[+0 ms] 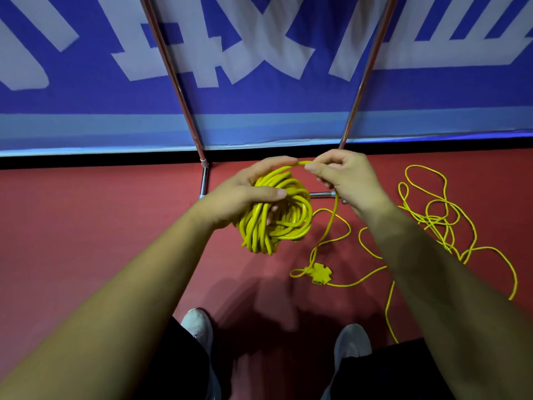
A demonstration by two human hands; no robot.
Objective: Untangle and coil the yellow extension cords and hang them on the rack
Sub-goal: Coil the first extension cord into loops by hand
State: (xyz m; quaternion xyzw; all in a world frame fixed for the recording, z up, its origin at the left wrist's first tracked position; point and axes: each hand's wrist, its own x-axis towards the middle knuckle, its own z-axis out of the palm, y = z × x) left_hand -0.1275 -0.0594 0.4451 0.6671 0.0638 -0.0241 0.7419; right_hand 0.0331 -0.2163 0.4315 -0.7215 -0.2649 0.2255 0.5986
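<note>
My left hand grips a thick coil of yellow extension cord held above the red floor. My right hand pinches the same cord just right of the coil, at its top strand. From that hand the cord drops down to a yellow cross-shaped socket block lying on the floor. A loose tangle of yellow cord sprawls on the floor to the right, partly hidden behind my right forearm. The rack's metal poles rise at left and right, with its base bar behind the coil.
A blue banner wall with white lettering stands right behind the rack. My two white shoes stand on the red floor at the bottom. Cord loops run along the floor near my right foot.
</note>
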